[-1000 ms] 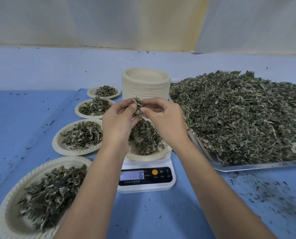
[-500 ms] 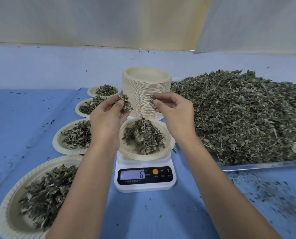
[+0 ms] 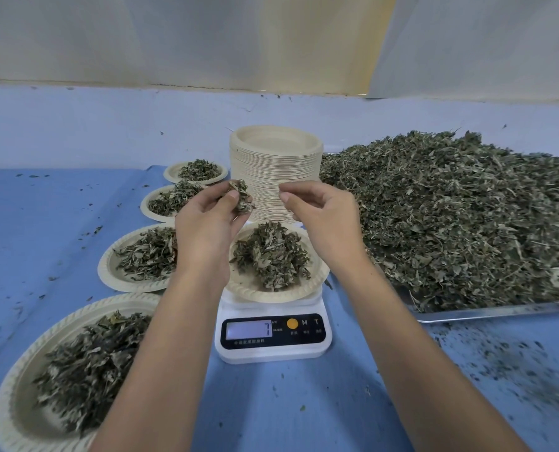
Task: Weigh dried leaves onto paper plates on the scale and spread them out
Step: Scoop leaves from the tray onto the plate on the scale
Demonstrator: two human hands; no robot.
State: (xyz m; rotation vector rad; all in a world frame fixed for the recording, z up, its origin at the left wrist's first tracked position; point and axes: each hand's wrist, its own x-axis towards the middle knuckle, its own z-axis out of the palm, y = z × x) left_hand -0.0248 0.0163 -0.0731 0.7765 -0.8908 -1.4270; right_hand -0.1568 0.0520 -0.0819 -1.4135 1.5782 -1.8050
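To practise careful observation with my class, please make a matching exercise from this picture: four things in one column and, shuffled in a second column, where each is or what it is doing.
Things:
1 left hand
2 stack of empty plates
3 scale
4 metal tray

States:
A bears a filled plate
B heaped with loose leaves, at the right
C pinches a clump of leaves
D stands behind the scale

Pairs: 1-C, 2-D, 3-A, 4-B

Looked like a small herb-packing workroom.
Had a blue-covered counter [image 3: 271, 402], a metal tray [image 3: 486, 313] heaped with dried leaves [image 3: 451, 216], a digital scale [image 3: 273, 349], a stack of paper plates [image 3: 273, 177], four filled plates [image 3: 104, 268].
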